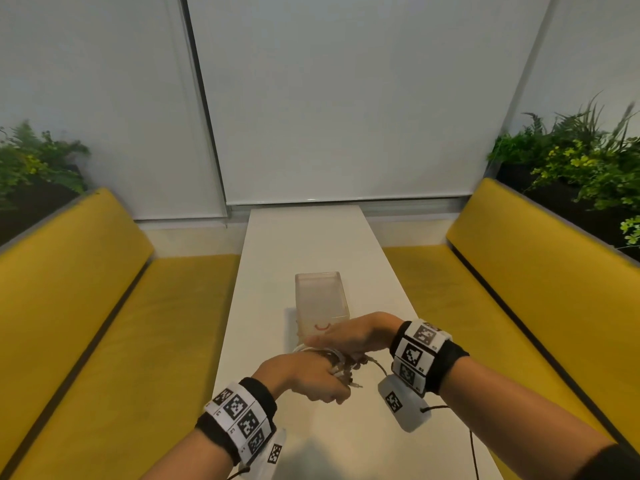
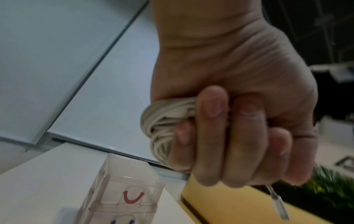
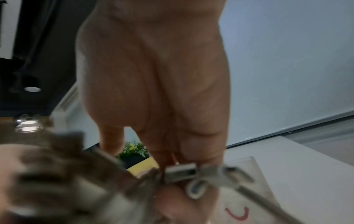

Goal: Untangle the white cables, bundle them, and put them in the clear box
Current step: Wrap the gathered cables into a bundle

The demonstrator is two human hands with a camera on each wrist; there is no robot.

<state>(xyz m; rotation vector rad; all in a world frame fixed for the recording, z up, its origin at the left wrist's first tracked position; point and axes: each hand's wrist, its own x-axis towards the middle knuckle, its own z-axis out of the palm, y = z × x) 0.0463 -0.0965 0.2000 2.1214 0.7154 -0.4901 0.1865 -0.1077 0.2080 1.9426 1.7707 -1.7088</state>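
Now, with the left hand (image 1: pixel 313 379) clenched round the coiled cables (image 2: pixel 162 125) just short of the box (image 1: pixel 321 299), the right hand (image 1: pixel 356 336), grip unclear, should tuck in loose plugs before dropping them in.

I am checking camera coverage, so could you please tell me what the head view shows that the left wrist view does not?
Only the head view shows both hands together, the right hand reaching over the left hand, the open top of the clear box, and the yellow benches on both sides.

Only the left wrist view shows the fingers curled round the coiled white cables, and one plug end hanging below the fist.

Both show the cables, the box with its red mark, and the white table.
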